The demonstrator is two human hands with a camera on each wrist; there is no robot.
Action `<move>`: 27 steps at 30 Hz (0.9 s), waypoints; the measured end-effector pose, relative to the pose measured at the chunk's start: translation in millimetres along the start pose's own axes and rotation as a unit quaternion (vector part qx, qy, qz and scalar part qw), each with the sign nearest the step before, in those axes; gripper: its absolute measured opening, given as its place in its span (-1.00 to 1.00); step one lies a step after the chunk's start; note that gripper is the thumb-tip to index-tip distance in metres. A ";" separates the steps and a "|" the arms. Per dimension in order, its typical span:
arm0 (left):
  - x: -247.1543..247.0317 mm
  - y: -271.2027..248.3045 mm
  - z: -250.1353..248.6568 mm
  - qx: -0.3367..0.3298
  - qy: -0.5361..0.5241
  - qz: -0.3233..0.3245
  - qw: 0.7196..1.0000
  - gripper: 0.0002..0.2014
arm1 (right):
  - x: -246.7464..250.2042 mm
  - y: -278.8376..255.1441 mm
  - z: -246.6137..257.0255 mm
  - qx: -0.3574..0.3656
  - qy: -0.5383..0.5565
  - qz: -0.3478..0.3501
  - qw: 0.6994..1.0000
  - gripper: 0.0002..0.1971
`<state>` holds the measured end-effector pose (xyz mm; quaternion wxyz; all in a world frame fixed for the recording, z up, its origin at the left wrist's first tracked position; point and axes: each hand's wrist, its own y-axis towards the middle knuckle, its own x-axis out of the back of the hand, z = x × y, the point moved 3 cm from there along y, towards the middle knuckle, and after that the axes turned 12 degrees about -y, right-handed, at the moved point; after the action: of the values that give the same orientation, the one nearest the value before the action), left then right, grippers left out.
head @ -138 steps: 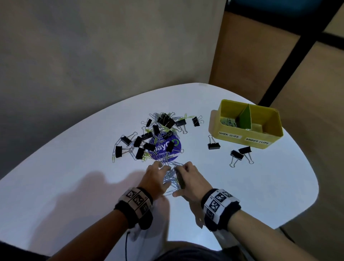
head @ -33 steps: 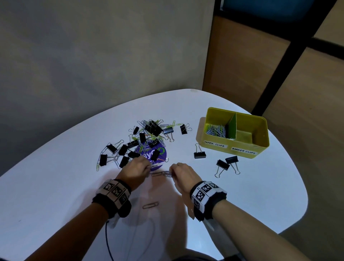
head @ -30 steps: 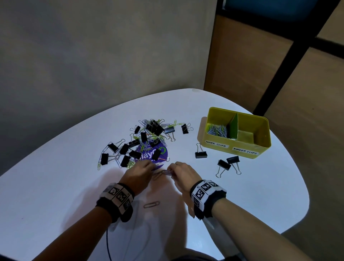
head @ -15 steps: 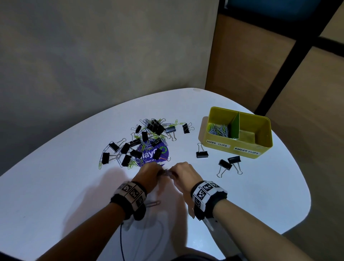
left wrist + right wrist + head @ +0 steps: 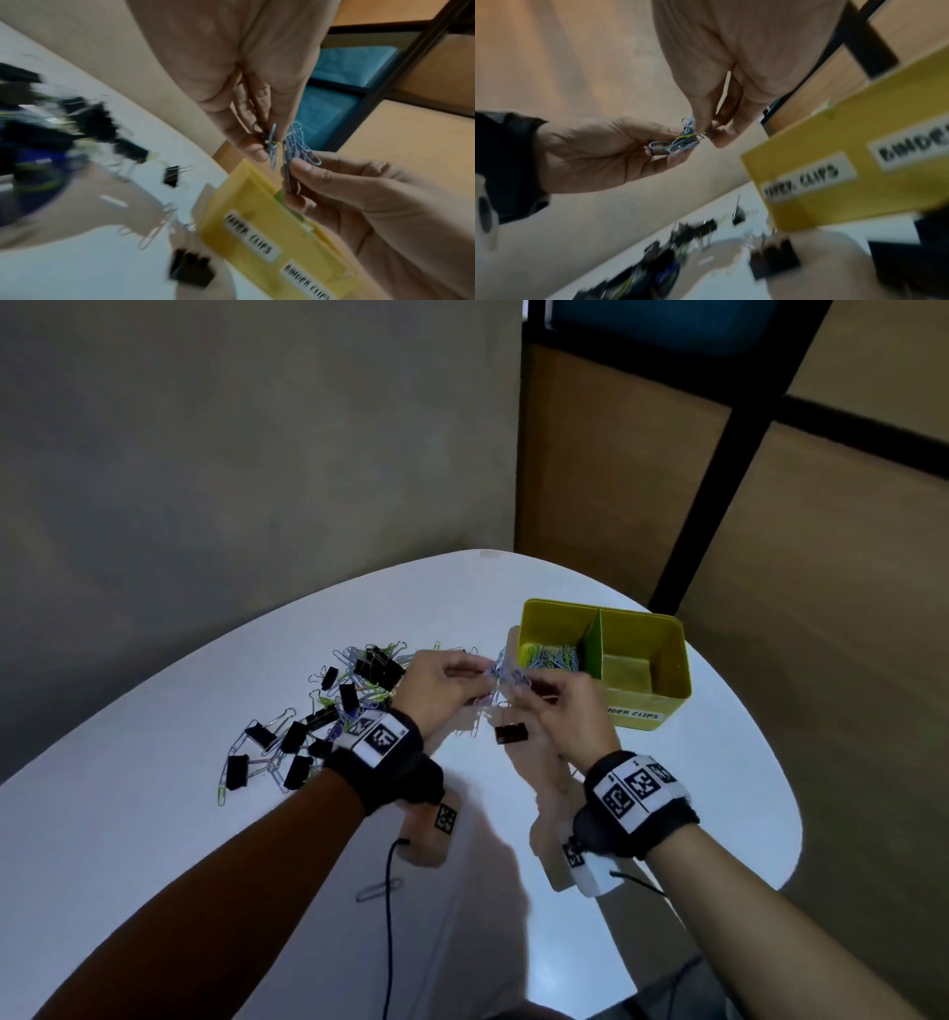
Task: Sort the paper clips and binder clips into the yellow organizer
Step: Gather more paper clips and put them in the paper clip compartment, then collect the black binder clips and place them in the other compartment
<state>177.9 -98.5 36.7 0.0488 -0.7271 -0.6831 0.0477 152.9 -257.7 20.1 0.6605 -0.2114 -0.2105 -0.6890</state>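
Both hands hold one bunch of blue paper clips (image 5: 506, 677) in the air, just left of the yellow organizer (image 5: 662, 680). My left hand (image 5: 477, 675) pinches the bunch from the left and my right hand (image 5: 529, 693) pinches it from the right. The left wrist view shows the clips (image 5: 295, 142) between both sets of fingertips, above the organizer (image 5: 270, 233). More paper clips (image 5: 552, 657) lie in the organizer's left compartment. A pile of black binder clips and paper clips (image 5: 334, 711) lies on the table at the left.
The white rounded table (image 5: 154, 839) has its edge close behind and to the right of the organizer. A single binder clip (image 5: 511, 733) lies under the hands. One loose paper clip (image 5: 380, 889) lies near the front, beside a thin cable (image 5: 387, 942).
Both hands have lifted off the table beside the pile and moved right and away towards the organizer, carrying the bunch of paper clips between them.
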 end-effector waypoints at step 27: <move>9.3 12.3 5.9 -0.038 0.317 0.129 0.939 -0.86 | 16.6 35.4 -3.7 0.099 -0.273 0.005 0.957 -0.76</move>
<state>189.8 -89.9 29.1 0.2291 -0.7878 -0.5336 -0.2055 187.6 -274.8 26.9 0.5995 -0.3256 -0.4487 -0.5772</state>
